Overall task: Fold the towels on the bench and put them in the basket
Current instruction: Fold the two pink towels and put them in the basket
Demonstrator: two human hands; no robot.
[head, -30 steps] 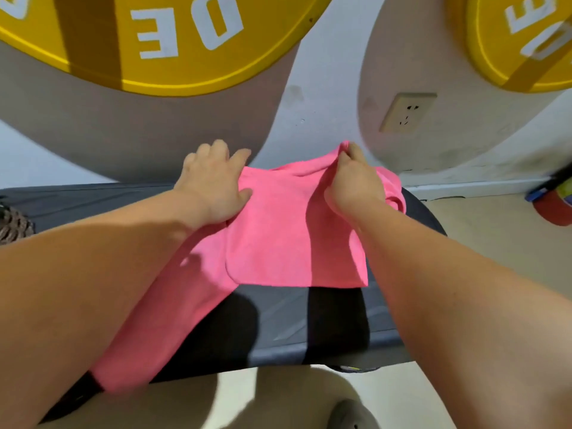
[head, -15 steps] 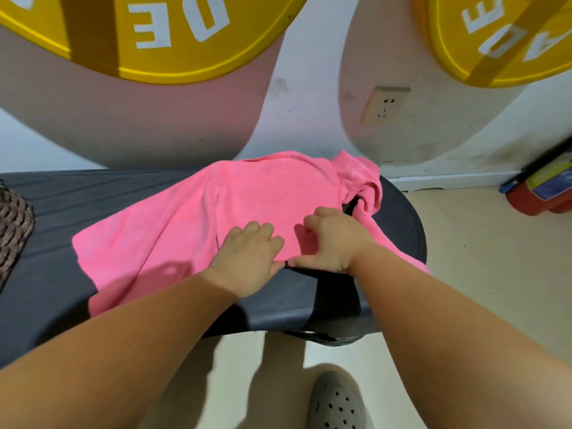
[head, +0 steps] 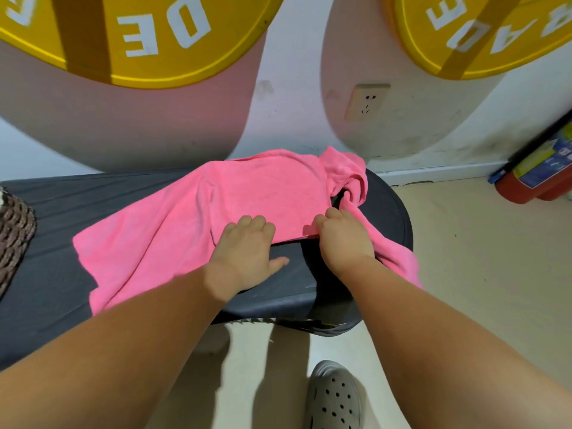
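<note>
one pink towel (head: 247, 193) on bench (head: 62, 274); left hand (head: 244, 255) fingers flat, pressing it; right hand (head: 343, 239) fingers pinching edge

One camera only, worn on the person's head, facing forward and tipped steeply down. It sits close to the work: both forearms come in from the bottom edge and fill much of the lower half, reaching to the left hand (head: 247, 252) and right hand (head: 343, 243) near the middle, over the dark bench (head: 55, 274). The wall with its socket (head: 366, 102) stands straight ahead at the top. At the very bottom a grey shoe (head: 334, 397) shows on the floor. The wide lens bows the bench's edges. The left edge cuts a woven basket (head: 15, 233), and the right edge a red extinguisher (head: 532, 181).
</note>
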